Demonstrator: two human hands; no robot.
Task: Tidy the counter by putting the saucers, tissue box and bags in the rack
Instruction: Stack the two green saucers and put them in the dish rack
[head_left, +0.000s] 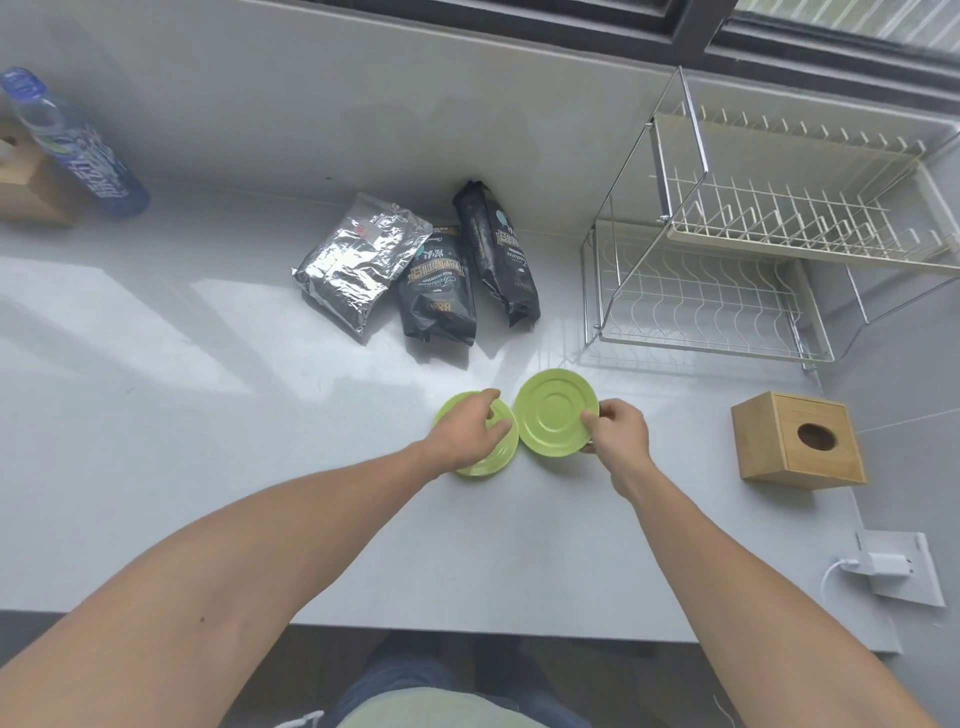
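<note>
Two green saucers lie near the counter's middle. My right hand (615, 428) grips the right saucer (553, 413) by its right edge and tilts it up off the counter. My left hand (470, 431) rests over the left saucer (493, 460), fingers curled on it, and the saucer lies flat. Behind them lie a silver foil bag (356, 265) and two black bags (439, 286) (501, 249). A wooden tissue box (800, 447) stands at the right. The two-tier wire rack (727, 270) stands at the back right with nothing in it.
A plastic bottle (72, 145) and a wooden block (26, 187) are at the far left. A white charger (883, 566) is plugged into a socket plate at the right front. The counter's front edge runs just below my forearms.
</note>
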